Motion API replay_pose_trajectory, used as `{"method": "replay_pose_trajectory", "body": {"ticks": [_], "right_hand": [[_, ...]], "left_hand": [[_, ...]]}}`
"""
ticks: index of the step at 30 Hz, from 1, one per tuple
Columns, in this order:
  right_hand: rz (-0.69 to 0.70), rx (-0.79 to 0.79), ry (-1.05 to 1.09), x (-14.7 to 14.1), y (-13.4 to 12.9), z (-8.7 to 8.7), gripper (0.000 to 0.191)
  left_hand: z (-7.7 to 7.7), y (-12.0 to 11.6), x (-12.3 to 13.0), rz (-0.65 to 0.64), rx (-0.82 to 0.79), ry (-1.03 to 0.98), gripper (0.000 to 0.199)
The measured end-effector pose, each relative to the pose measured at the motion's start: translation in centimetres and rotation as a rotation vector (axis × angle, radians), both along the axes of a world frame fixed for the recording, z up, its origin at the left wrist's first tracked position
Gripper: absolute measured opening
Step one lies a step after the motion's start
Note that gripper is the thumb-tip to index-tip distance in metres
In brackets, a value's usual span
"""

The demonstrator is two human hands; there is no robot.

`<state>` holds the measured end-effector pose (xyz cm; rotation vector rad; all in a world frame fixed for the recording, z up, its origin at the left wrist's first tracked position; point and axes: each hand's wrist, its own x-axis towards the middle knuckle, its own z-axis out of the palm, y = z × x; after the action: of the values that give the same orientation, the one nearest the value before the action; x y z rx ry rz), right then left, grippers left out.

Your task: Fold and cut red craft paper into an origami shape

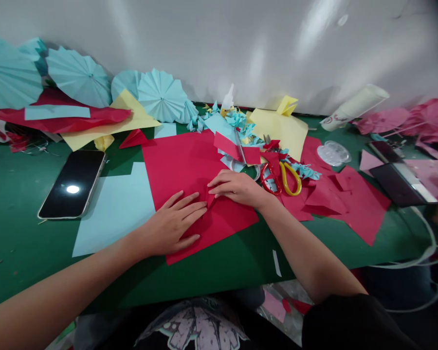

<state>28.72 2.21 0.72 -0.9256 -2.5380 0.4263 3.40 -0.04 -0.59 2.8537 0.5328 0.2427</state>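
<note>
A large red paper sheet point(182, 163) lies on the green table, partly over a light blue sheet point(113, 209). My left hand point(173, 223) rests flat on the red sheet with its fingers spread, the fingertips beside a small folded piece of red paper point(210, 198). That folded piece is between the fingers of my right hand point(239, 188), which are bent and closed on it. Just right of my right hand lie red-handled scissors point(270, 180) and yellow-handled scissors point(290, 179), their blades partly hidden among paper scraps.
A phone point(73, 184) lies at the left. Pleated blue paper fans point(162, 95) lean along the wall. A glue bottle point(228, 99), blue scraps, a yellow sheet point(281, 129) and cut red paper point(365, 199) fill the back and right. A white cable point(428, 233) hangs at the right edge.
</note>
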Motion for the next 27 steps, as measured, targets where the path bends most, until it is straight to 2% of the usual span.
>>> {"method": "replay_pose_trajectory", "body": {"ticks": [7,16,21,27], "right_hand": [[-0.056,0.006,-0.111,-0.3,-0.5,0.6,0.022],[-0.159,-0.053,-0.119,-0.9,-0.8,0.1,0.015],[-0.184,-0.082,-0.133,-1.1,-0.9,0.3,0.012],[-0.263,-0.143,-0.141,-1.3,-1.0,0.5,0.013]], "left_hand": [[0.1,0.0,0.0,-0.010,-0.016,-0.016,0.045],[0.0,-0.1,0.0,-0.023,-0.012,-0.028,0.044],[0.1,-0.2,0.1,-0.031,0.009,0.003,0.048],[0.3,-0.2,0.2,-0.019,0.026,0.009,0.045]]}}
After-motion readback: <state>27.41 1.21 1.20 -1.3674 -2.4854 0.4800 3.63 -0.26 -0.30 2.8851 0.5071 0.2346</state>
